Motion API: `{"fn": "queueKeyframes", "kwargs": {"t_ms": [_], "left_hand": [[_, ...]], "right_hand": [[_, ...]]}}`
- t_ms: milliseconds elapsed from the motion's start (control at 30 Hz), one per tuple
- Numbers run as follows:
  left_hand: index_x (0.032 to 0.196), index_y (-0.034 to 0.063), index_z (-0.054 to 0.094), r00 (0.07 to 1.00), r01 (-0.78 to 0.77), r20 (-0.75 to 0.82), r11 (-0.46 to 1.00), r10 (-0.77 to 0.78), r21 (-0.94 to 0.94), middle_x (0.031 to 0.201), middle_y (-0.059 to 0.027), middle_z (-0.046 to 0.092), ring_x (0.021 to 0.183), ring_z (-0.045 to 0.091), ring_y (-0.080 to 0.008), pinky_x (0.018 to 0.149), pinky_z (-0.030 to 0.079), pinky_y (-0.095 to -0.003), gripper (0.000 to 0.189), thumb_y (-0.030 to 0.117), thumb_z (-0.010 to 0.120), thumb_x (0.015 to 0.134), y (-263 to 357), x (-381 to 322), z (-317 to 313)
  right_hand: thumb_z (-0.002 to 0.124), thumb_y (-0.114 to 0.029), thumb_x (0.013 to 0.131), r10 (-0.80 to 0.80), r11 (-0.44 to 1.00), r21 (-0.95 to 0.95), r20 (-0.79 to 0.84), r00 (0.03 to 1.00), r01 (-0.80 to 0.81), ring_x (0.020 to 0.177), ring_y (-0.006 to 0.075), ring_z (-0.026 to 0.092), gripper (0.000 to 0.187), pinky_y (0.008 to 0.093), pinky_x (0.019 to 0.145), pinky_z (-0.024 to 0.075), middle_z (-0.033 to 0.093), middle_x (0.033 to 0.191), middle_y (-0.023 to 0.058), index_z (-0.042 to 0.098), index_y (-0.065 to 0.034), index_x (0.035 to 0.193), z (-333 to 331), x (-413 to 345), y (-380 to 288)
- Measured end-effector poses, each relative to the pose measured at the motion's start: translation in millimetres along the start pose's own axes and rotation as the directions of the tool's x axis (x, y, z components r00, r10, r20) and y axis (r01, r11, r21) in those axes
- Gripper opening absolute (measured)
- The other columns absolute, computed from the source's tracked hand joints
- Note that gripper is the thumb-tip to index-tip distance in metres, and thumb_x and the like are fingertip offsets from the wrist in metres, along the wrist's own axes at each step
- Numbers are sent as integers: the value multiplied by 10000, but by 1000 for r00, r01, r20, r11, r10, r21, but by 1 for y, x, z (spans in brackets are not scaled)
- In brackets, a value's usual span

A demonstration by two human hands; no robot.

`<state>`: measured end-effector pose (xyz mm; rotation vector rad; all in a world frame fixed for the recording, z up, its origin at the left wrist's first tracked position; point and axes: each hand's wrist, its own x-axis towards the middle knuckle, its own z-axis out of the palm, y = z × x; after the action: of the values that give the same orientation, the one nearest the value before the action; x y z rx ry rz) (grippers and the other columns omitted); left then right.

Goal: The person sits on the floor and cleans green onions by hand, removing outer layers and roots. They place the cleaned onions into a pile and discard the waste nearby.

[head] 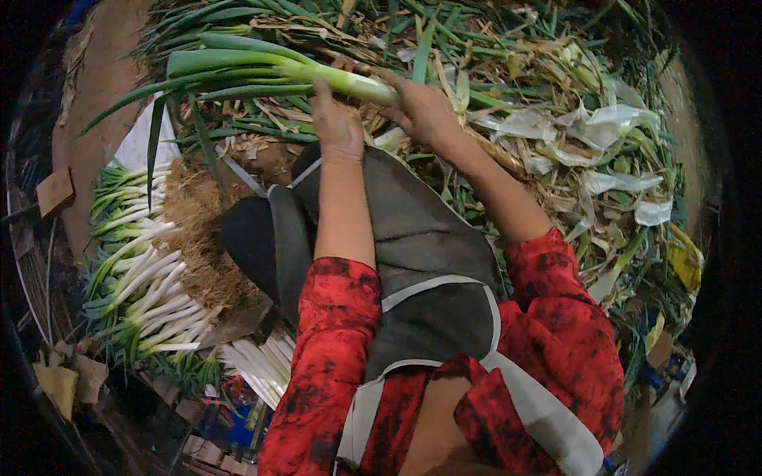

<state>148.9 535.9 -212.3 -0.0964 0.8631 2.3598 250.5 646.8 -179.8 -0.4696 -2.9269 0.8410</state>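
My left hand grips a thick green onion just below where its leaves fan out. My right hand closes around the pale lower end of the stalk, and its root end is hidden there. The onion lies nearly level beyond my knees, its green leaves reaching left and some drooping. Below the drooping leaves is a long row of white-stemmed green onions, with brown roots facing my legs. A dark apron with pale trim covers my lap.
Stripped leaves and dry husks are heaped ahead and to the right, mixed with clear plastic film. A white sheet lies at the left. More white stalks rest near my left elbow, close to cardboard pieces.
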Motion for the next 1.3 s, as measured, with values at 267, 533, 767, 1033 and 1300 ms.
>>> {"fn": "queueKeyframes", "kwargs": {"t_ms": [267,533,767,1033,1300], "left_hand": [[1110,67,403,889,-170,-393,967,233,189,993,-29,501,785,496,-136,573,383,-257,351,124,593,819,-7,0,-4],[907,-24,526,737,-221,-111,393,667,893,834,-191,553,772,537,-342,711,427,-384,226,85,598,722,-17,5,-3],[959,56,537,765,-615,511,207,393,761,987,-97,527,930,511,-261,852,384,-334,366,160,690,642,-49,-26,26],[1148,6,357,955,218,-180,970,-236,-111,1024,-155,529,948,533,-251,831,416,-340,452,271,562,845,-8,9,-12],[1051,7,432,957,24,-290,999,-14,30,931,-122,528,807,553,-241,727,472,-395,348,268,549,852,-20,19,-20]], "right_hand": [[507,-317,839,154,979,122,92,984,-165,960,312,552,432,386,794,442,554,1094,138,425,-137,1224,13,3,2],[498,-305,847,125,982,121,160,979,-145,898,359,552,418,398,758,434,571,1013,191,435,-100,1206,43,3,20],[519,-338,805,178,555,780,229,957,-290,1002,278,539,479,348,877,406,554,1079,196,476,-21,1162,118,-8,126],[574,-400,787,248,956,113,172,953,-269,882,307,577,452,350,764,446,596,948,193,579,-12,1019,26,-14,45],[486,-190,880,127,711,679,134,983,-184,802,112,480,211,248,739,408,526,897,36,504,-15,995,10,-41,36]]}}
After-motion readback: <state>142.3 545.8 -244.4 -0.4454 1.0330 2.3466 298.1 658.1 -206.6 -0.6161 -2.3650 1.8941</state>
